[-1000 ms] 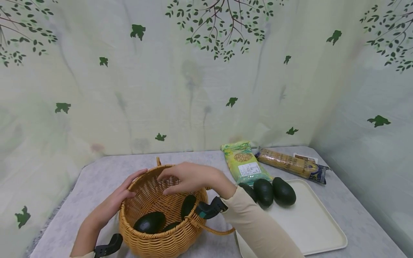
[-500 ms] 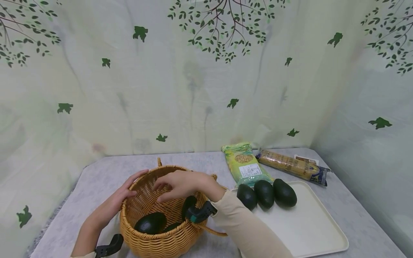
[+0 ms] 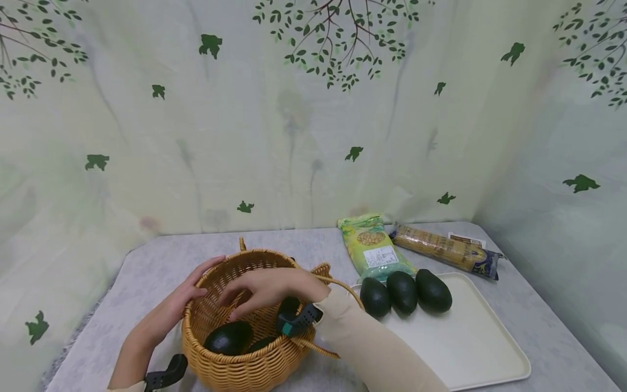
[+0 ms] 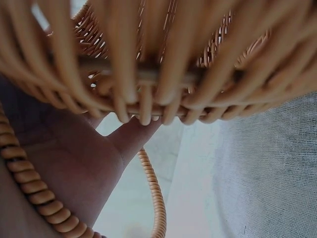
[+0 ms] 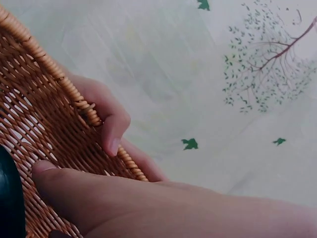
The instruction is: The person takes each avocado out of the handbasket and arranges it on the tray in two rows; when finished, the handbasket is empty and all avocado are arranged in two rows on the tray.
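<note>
A wicker basket [image 3: 245,370] stands on the table at the front left, with avocados inside, among them a large one [image 3: 228,338] near the front. My left hand [image 3: 177,302] grips the basket's left rim; in the right wrist view its thumb [image 5: 115,134] hooks over the rim. In the left wrist view the palm [image 4: 74,153] is against the woven outside. My right hand [image 3: 271,286] reaches into the basket over the avocados, fingers loosely bent and holding nothing. Its thumb [image 5: 59,181] shows before the weave in the right wrist view, beside a dark avocado [image 5: 9,193].
A cream tray [image 3: 470,337] lies at the right, with three avocados [image 3: 403,293] along its far left part. Behind it are a green and yellow bag [image 3: 372,245] and a long pack of pasta [image 3: 441,247]. The basket's handle [image 3: 348,286] loops out to the right.
My right hand has moved left and lower into the basket. A basket handle now arches up over the right sleeve's wrist end. The left hand stays on the rim.
</note>
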Demonstrator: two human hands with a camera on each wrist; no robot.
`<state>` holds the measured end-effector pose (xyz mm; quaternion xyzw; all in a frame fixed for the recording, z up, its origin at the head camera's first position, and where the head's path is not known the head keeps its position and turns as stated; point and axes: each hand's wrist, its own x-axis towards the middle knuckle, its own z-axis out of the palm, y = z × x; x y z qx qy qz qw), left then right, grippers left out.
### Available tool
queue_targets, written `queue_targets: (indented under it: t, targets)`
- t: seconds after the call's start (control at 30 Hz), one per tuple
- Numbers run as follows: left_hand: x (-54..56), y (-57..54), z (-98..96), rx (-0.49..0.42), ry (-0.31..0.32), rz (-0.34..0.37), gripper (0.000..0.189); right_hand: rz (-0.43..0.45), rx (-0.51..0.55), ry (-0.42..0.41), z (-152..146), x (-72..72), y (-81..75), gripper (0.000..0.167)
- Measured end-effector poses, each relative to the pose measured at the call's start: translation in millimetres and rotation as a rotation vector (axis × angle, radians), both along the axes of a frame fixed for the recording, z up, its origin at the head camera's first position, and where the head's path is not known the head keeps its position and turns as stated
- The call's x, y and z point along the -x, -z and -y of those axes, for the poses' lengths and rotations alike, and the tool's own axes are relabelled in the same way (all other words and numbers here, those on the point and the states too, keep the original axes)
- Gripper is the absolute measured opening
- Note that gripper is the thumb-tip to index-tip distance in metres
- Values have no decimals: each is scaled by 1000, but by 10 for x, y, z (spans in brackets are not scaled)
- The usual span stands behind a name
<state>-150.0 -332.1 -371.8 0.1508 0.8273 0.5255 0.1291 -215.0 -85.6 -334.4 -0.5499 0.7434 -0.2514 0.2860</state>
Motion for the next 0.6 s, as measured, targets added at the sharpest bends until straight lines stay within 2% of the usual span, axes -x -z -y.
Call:
queue_targets:
  t: [0.2, 0.4, 0.6]
  targets:
    - [14, 0, -4, 0, 5, -13, 61, 19, -69, -32, 54, 18, 59, 49]
    - [18, -8, -7, -4, -5, -3, 62, 5, -186, 0, 51, -12, 57, 53]
    - [9, -14, -2, -2, 2, -3, 64, 17, -222, 15, 45, -17, 72, 51]
